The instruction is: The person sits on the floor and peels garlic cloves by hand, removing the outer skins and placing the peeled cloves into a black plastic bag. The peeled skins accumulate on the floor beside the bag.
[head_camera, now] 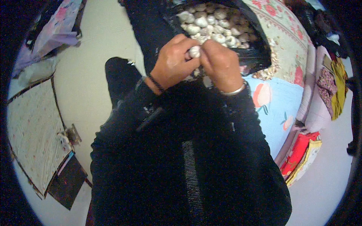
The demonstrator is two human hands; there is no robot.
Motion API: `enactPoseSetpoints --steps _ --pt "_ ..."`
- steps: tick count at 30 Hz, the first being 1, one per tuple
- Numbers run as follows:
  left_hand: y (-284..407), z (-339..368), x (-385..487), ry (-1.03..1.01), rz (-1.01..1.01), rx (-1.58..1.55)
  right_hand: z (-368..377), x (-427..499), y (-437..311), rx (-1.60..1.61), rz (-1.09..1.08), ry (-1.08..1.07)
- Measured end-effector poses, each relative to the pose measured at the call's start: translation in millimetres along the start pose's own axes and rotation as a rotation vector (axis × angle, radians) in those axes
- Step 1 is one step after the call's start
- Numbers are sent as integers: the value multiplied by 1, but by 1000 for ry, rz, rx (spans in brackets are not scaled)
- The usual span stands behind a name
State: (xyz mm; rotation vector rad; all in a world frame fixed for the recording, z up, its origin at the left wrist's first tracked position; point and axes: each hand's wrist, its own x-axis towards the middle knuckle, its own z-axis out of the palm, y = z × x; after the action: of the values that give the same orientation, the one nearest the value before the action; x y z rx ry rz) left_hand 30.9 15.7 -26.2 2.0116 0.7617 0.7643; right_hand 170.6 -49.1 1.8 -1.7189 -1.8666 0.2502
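Note:
Between my two hands is a white garlic bulb (pixel 194 52). My left hand (pixel 174 60), with a dark band at its wrist, is closed around the bulb with thumb and fingers. Pressed against the bulb's right side is my right hand (pixel 222 66), its fingers curled and a silver bangle on the wrist; the fingertips are hidden. Just beyond the hands, a black plastic bag (pixel 254 53) lies open, with many whole garlic bulbs (pixel 219 24) heaped inside. Those deeper in the bag sit in shadow.
Loose garlic cloves and peelings (pixel 268 72) lie along the bag's right edge, on a floral cloth (pixel 285 36). A light-blue cloth with a fruit print (pixel 277 104) spreads by my right arm. Folded red fabric (pixel 298 154) and yellow cloth (pixel 338 87) rest farther right.

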Motion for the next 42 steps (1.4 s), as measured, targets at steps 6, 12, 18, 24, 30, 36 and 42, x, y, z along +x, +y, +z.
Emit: enactPoseSetpoints --steps 6,12,18,24,30,36,42 --pt "2 -3 2 -56 0 -120 7 -2 12 153 201 29" --pt "0 -7 -1 -107 -87 -279 -2 -5 36 495 453 5" --pt "-4 -4 -3 -143 -197 -391 -14 -6 26 676 443 -150" --pt "-6 -1 -3 -95 -128 -451 -11 -2 10 783 527 -225" --pt "-1 0 -4 -18 -109 -374 -1 -5 5 947 623 -189" --pt "-2 -1 -4 11 -24 -284 2 -6 10 1019 658 -202" --pt "-5 -1 -4 9 0 -262 5 -5 14 908 568 -223"
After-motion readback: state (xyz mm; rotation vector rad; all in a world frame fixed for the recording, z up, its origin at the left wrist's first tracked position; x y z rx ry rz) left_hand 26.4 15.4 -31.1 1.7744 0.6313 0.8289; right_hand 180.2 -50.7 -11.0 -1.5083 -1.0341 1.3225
